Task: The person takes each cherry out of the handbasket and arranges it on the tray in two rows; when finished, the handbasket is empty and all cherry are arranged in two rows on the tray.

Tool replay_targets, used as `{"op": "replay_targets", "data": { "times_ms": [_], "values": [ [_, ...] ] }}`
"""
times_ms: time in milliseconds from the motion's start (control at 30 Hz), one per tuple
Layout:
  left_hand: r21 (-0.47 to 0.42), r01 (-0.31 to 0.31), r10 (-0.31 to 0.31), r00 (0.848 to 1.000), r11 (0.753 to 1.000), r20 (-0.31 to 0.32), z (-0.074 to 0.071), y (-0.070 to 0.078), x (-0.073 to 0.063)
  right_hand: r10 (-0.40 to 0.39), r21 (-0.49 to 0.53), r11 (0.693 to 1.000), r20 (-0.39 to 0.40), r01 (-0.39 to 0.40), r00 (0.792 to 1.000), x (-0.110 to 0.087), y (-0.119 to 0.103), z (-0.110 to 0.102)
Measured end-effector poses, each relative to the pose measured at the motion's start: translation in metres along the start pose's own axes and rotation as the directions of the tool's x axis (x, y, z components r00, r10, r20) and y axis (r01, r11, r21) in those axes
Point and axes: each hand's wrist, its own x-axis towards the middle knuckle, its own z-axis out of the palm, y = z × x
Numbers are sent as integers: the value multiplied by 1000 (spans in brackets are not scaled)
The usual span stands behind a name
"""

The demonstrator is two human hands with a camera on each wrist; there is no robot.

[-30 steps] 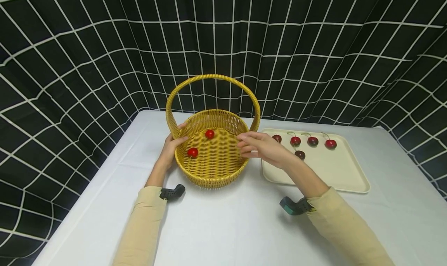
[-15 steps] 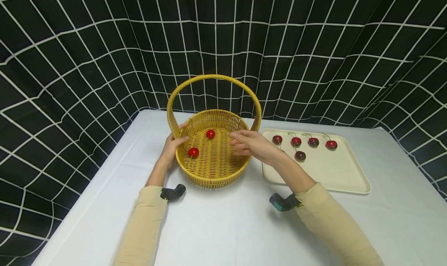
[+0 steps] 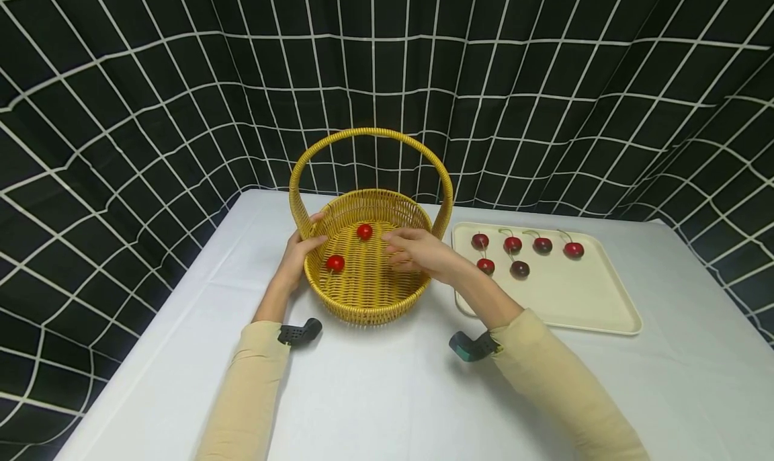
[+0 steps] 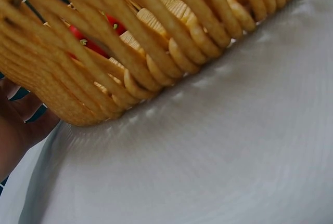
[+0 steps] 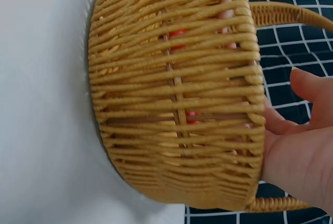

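A yellow woven basket (image 3: 369, 311) with a tall hoop handle stands on the white cloth. Two bright red cherries lie inside it: one cherry (image 3: 365, 232) toward the back, another cherry (image 3: 335, 263) at the left. My left hand (image 3: 296, 254) grips the basket's left side, thumb over the rim, fingers partly hidden outside. Over the right rim reaches my right hand (image 3: 417, 251), its loosely bent fingers above the basket floor, nothing visible in them. In the right wrist view, the thumb (image 5: 307, 84) stands apart, and the other fingers are mostly hidden behind the weave.
At the right lies a cream tray (image 3: 580, 300) bearing several dark red cherries with stems, among them a cherry (image 3: 573, 250) at the far right of the row. A black curtain (image 3: 375, 64) with white grid lines hangs behind and beside the table.
My right hand has moved left from the basket's right rim to farther over its inside, uncovering a cherry on the tray. The left hand keeps its place on the basket.
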Motion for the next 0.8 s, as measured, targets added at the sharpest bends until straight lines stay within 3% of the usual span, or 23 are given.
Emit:
{"op": "replay_targets", "data": {
  "times_ms": [433,800],
  "values": [
    [-6,8,-8,1000,1000,2,1,1,1,63,-62,996,-33,-65,997,18,2,17],
    [-1,16,-16,1000,1000,5,1,2,1,120,-192,973,-41,-125,992,30,1,29]
  ]
}}
